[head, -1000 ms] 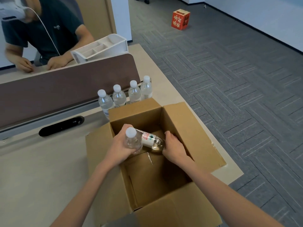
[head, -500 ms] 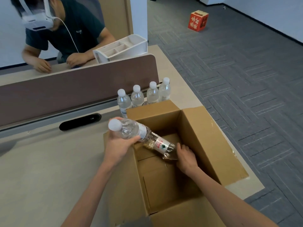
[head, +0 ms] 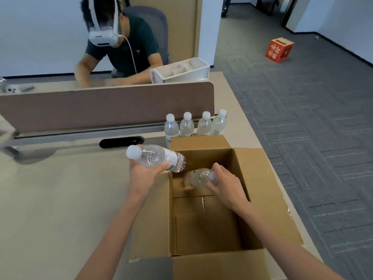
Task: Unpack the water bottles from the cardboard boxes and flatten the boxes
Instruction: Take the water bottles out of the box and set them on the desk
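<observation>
Here, nearest the camera, an open cardboard box [head: 272, 199] sits on the pale desk [head: 60, 199] toward 5 o'clock of the view, its flaps spread outward. The right hand [head: 226, 186] reaches into the far end of it, fingers curled round the cap end of a clear water bottle [head: 196, 178], which is tipped on its side and blurred; whether it rests on the box floor cannot be told. At the box's 10 o'clock corner the left hand [head: 144, 174] grips a second bottle [head: 159, 157] above the rim, roughly level, white cap pointing to 9 o'clock. Just past the far flap, at 12 o'clock, four more bottles [head: 193, 126] stand upright in a close row before the brown divider panel [head: 101, 104]. A black oblong device [head: 121, 142] lies on the desk at the box's 11 o'clock. Beyond the divider a person [head: 125, 55] in a white headset [head: 103, 37] sits at the facing desk, a white compartment tray [head: 181, 70] beside them toward 3 o'clock. Far off at 2 o'clock a red box [head: 279, 49] stands on the grey carpet [head: 302, 138]
</observation>
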